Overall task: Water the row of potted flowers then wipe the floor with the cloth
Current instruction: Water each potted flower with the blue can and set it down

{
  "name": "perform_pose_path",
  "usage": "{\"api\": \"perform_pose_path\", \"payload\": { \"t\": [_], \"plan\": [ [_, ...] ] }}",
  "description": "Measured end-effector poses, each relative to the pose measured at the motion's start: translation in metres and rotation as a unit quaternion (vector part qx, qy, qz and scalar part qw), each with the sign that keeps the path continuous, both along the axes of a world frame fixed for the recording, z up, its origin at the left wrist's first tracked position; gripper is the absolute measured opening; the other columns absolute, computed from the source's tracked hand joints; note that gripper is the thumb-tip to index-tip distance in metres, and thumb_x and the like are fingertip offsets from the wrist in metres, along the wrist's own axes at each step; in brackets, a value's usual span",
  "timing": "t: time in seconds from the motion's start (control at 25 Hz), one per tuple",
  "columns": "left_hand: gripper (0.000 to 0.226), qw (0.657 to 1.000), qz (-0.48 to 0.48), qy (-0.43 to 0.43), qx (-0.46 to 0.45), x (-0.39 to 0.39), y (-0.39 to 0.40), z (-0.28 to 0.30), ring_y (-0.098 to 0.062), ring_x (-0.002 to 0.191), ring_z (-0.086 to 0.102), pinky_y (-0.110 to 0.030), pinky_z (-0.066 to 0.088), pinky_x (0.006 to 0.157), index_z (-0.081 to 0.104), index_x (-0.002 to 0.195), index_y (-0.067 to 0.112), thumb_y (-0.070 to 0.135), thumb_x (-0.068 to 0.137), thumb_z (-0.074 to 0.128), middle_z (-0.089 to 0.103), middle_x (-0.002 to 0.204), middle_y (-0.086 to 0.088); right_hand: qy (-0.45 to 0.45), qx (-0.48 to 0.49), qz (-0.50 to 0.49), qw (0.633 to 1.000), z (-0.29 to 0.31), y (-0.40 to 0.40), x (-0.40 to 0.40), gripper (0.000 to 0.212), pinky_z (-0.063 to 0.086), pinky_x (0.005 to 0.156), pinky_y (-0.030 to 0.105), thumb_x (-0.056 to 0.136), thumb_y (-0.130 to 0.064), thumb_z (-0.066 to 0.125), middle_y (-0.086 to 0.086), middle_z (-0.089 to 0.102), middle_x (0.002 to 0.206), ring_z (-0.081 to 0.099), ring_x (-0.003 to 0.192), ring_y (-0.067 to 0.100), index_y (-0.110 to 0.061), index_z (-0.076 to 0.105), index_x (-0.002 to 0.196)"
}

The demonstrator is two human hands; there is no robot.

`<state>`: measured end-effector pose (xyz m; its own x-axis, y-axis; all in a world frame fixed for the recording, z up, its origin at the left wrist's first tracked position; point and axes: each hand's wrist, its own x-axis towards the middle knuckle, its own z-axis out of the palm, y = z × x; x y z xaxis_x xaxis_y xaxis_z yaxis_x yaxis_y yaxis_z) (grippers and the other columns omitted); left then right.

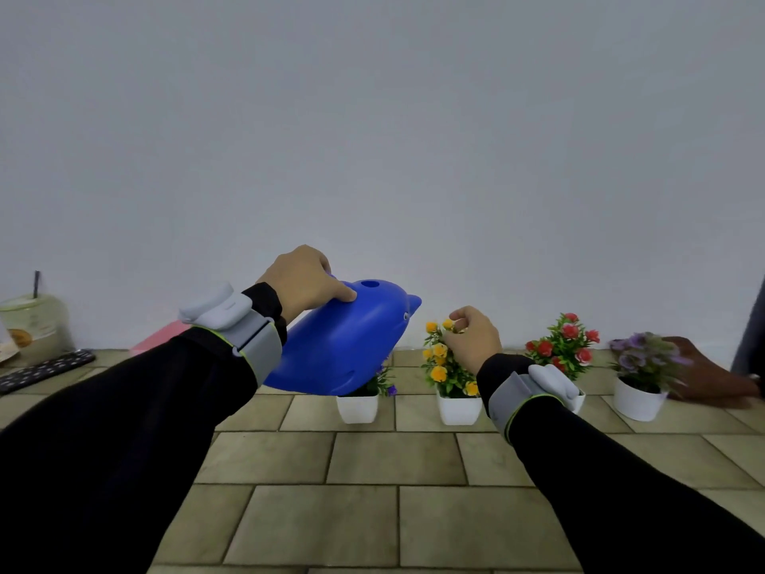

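The left hand (304, 279) grips the blue watering can (341, 345), tilted over the leftmost pot (358, 408); the right hand (472, 341) pinches the yellow flowers (441, 362). Overtilting could splash the floor (393, 490) (cloth possibly the pink thing behind).

Soft, even, rather dim light, faint shadows, wide-angle bending at the edges, and a motion-blurred purple flower pot (641, 377) far right.

Both arms wear long black sleeves (124, 428). Each wrist carries a grey strap (258, 345) edged in bright yellow-green — topped by a rounded white plastic pod (215, 306). Both hands are bare.
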<state>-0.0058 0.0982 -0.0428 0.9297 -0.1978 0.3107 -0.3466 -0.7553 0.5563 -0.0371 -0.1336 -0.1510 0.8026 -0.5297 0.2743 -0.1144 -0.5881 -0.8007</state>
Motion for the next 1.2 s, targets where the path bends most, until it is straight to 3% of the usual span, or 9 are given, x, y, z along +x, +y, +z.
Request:
{"api": "perform_pose_path", "payload": {
  "t": [0.08,0.2,0.44,0.6,0.8,1.2],
  "plan": [
    [0.029,1.000,-0.009,0.009,0.003,-0.005,-0.017,-0.005,-0.022,0.076,0.055,-0.029,0.044,0.065,0.064,0.085,0.011,0.033,0.072,0.077,0.056,0.074,0.003,0.103,-0.055,0.001,0.993,-0.008,-0.019,-0.009,0.055,0.042,0.098,0.038,0.080,-0.029,0.068,0.012,0.052,0.127,0.048,0.121,0.034,-0.019,0.048,0.129],
    [0.030,0.999,-0.019,0.020,0.018,-0.012,-0.040,-0.015,-0.023,0.077,0.057,-0.031,0.047,0.068,0.064,0.083,0.012,0.035,0.070,0.077,0.060,0.078,0.001,0.156,-0.051,0.045,0.986,-0.020,-0.036,-0.019,0.071,0.045,0.095,0.035,0.078,-0.029,0.073,0.015,0.050,0.137,0.052,0.122,0.032,-0.016,0.039,0.139],
    [0.032,0.997,-0.004,0.028,0.071,-0.020,-0.070,-0.016,-0.027,0.081,0.062,-0.032,0.050,0.071,0.067,0.083,0.010,0.035,0.065,0.077,0.063,0.076,0.000,0.152,-0.072,0.068,0.983,-0.025,-0.043,-0.017,0.053,0.048,0.092,0.031,0.085,-0.020,0.064,0.013,0.056,0.134,0.057,0.118,0.029,-0.016,0.047,0.135],
    [0.037,0.994,0.018,0.036,0.100,-0.023,-0.078,-0.008,-0.030,0.092,0.066,-0.035,0.052,0.077,0.068,0.091,0.007,0.034,0.068,0.078,0.069,0.090,-0.007,0.154,-0.086,0.069,0.982,-0.024,-0.047,-0.012,0.048,0.049,0.093,0.032,0.086,-0.018,0.062,0.011,0.058,0.133,0.058,0.117,0.029,-0.017,0.051,0.132],
    [0.042,0.994,0.020,0.045,0.099,-0.024,-0.078,-0.003,-0.028,0.077,0.059,-0.032,0.046,0.068,0.069,0.096,0.002,0.033,0.070,0.078,0.066,0.086,-0.009,0.149,-0.091,0.067,0.982,-0.027,-0.051,-0.008,0.046,0.050,0.091,0.033,0.087,-0.018,0.061,0.011,0.058,0.133,0.059,0.115,0.030,-0.019,0.052,0.132],
    [0.046,0.993,0.016,0.046,0.109,-0.031,-0.078,-0.002,-0.027,0.072,0.054,-0.032,0.043,0.064,0.069,0.101,-0.001,0.033,0.071,0.078,0.062,0.082,-0.009,0.148,-0.094,0.073,0.982,-0.031,-0.052,-0.009,0.047,0.051,0.089,0.034,0.088,-0.014,0.058,0.014,0.058,0.132,0.059,0.113,0.031,-0.017,0.050,0.134]
  ]
}}
